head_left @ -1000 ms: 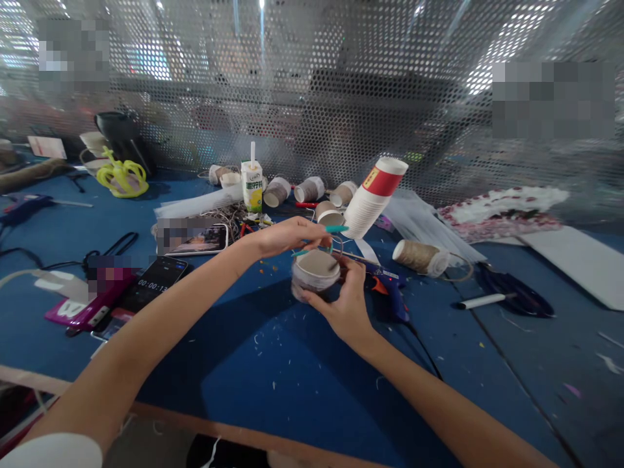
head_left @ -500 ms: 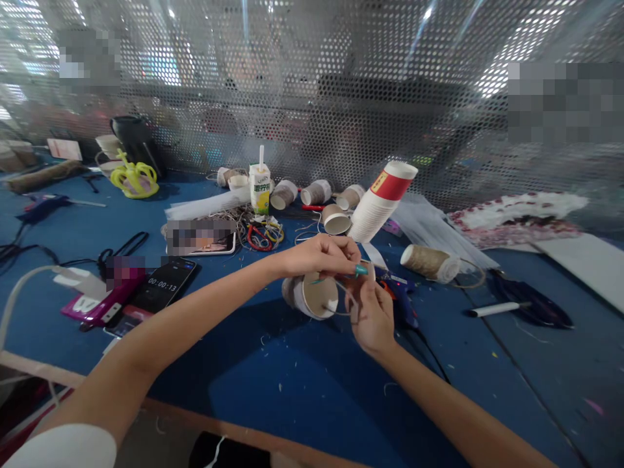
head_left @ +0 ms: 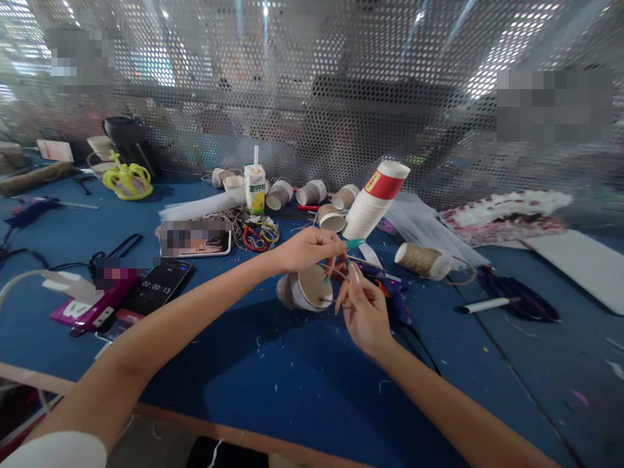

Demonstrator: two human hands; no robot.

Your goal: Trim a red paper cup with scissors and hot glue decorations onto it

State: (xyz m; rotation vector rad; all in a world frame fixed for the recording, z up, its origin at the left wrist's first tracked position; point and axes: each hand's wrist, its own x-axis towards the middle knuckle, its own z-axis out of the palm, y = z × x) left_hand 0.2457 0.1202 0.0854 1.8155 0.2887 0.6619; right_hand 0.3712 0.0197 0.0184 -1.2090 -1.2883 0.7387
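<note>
A paper cup wrapped in greyish cord (head_left: 294,290) lies on its side in front of me, its open mouth facing right. A thin cord (head_left: 327,299) runs out of that mouth to my fingers. My right hand (head_left: 364,311) pinches this cord just right of the cup. From the left, my left hand (head_left: 316,250) reaches over the cup, its teal-nailed fingers closed at the cord beside my right fingertips. The exact grip point is partly hidden by the fingers. Behind my right hand lies a dark blue glue gun (head_left: 400,302).
A leaning stack of paper cups (head_left: 368,214), several wrapped cups (head_left: 312,192) and a drink carton (head_left: 255,188) stand behind. Twine spool (head_left: 422,260) and marker (head_left: 490,305) lie right. Phone (head_left: 158,286), purple power strip (head_left: 97,309) and yellow crown (head_left: 127,181) are left.
My hands have shifted slightly up and left in view, along with the whole scene. My left fingers have turned, and a pale rim that showed by my right fingers no longer shows.
</note>
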